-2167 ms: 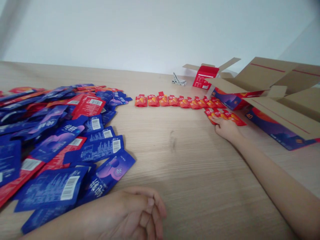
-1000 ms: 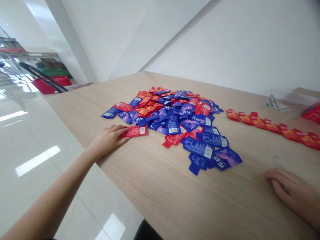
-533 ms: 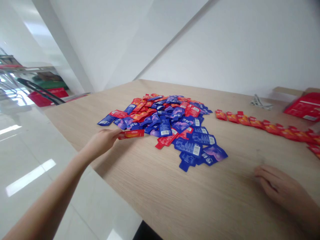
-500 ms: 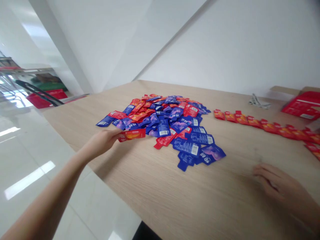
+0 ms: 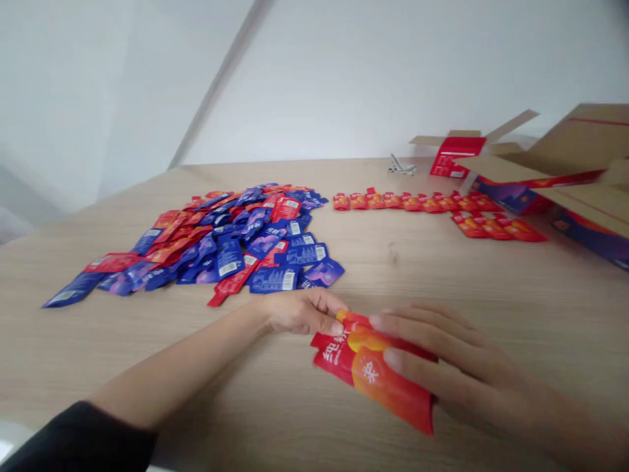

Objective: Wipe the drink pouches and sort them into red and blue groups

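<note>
My left hand (image 5: 307, 313) pinches a red and orange pouch (image 5: 371, 370) by its narrow capped end, above the near part of the table. White characters and a yellow-orange fruit print show on the pouch's face; a second pouch may lie behind it, but I cannot tell. My right hand (image 5: 457, 360) lies over the pouch's far end, fingers stretched out and touching it, slightly blurred; its thumb is hidden. Beyond my left hand spreads a heap of blue and red pouches (image 5: 228, 255), several lying loose at its near edge.
Red pouches (image 5: 407, 201) lie in a row towards the wall, with a shorter second row (image 5: 496, 226) at its right. An open cardboard carton (image 5: 555, 157) occupies the right side. Behind it stand a small red box (image 5: 455, 157) and a crumpled striped piece (image 5: 400, 166).
My left hand has brought the red pouch from the heap's near edge rightwards and closer. My right hand has come onto the pouch. The view has turned right, bringing the carton in.
</note>
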`<state>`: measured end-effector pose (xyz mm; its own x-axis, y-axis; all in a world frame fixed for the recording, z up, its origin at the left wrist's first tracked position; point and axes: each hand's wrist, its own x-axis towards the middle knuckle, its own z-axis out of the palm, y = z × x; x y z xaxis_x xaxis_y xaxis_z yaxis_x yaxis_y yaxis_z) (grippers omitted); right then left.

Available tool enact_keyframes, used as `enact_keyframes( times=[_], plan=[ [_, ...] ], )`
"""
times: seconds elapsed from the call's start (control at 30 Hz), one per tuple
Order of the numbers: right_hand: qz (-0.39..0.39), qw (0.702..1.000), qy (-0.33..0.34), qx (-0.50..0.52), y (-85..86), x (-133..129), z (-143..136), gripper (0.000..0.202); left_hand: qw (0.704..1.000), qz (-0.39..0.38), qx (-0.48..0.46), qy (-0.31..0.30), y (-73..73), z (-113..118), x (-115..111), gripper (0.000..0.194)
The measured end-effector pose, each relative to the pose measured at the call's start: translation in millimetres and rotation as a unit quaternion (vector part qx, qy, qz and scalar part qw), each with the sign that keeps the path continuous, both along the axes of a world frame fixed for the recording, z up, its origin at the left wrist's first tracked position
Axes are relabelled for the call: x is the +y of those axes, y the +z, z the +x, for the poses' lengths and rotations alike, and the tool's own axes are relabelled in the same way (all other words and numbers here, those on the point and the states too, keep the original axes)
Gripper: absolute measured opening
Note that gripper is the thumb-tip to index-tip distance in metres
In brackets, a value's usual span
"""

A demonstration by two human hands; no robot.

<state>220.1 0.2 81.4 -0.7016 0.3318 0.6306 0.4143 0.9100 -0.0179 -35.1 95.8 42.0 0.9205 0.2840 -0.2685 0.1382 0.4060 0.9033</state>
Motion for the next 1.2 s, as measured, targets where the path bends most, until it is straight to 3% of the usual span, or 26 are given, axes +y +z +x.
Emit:
enact_keyframes(
  times=[0.13,0.3,0.37,0.47,0.53,0.6,0.67,0.77,0.87,1.2],
  plan=[
    [-0.060,0.998,0.003,0.014,4.1,-7,17,0.036,0.998,-0.051,0.009,-0.029,-5.0,42,3,0.034],
    [-0.054,0.995,-0.074,0.047,-18.5,14,54,0.038,0.992,-0.063,0.035,0.101,-28.3,55,11,0.027],
    [-0.004,0.988,-0.140,0.063,-27.0,40,80,0.041,0.987,-0.091,0.043,0.127,-39.0,51,11,0.025],
    [0.102,0.955,-0.260,0.101,-42.5,93,127,0.046,0.985,-0.121,0.033,0.116,-49.6,42,8,0.017],
    [0.127,0.940,-0.295,0.116,-59.5,132,157,0.046,0.985,-0.138,0.017,0.105,-52.9,38,6,0.014],
    [0.083,0.931,-0.339,0.103,-81.4,167,181,0.044,0.981,-0.162,0.003,0.105,-54.5,36,7,0.012],
    [-0.018,0.922,-0.380,0.067,-104.2,195,199,0.046,0.976,-0.191,-0.004,0.105,-55.8,35,9,0.012],
    [-0.121,0.915,-0.384,0.021,-130.1,221,214,0.048,0.970,-0.220,-0.010,0.100,-57.8,34,11,0.014],
    [-0.148,0.914,-0.377,0.018,-140.2,230,224,0.054,0.968,-0.231,-0.013,0.099,-59.1,34,12,0.014],
    [-0.172,0.904,-0.389,0.050,-141.5,232,235,0.065,0.965,-0.247,-0.013,0.088,-60.4,35,13,0.015]
  ],
)
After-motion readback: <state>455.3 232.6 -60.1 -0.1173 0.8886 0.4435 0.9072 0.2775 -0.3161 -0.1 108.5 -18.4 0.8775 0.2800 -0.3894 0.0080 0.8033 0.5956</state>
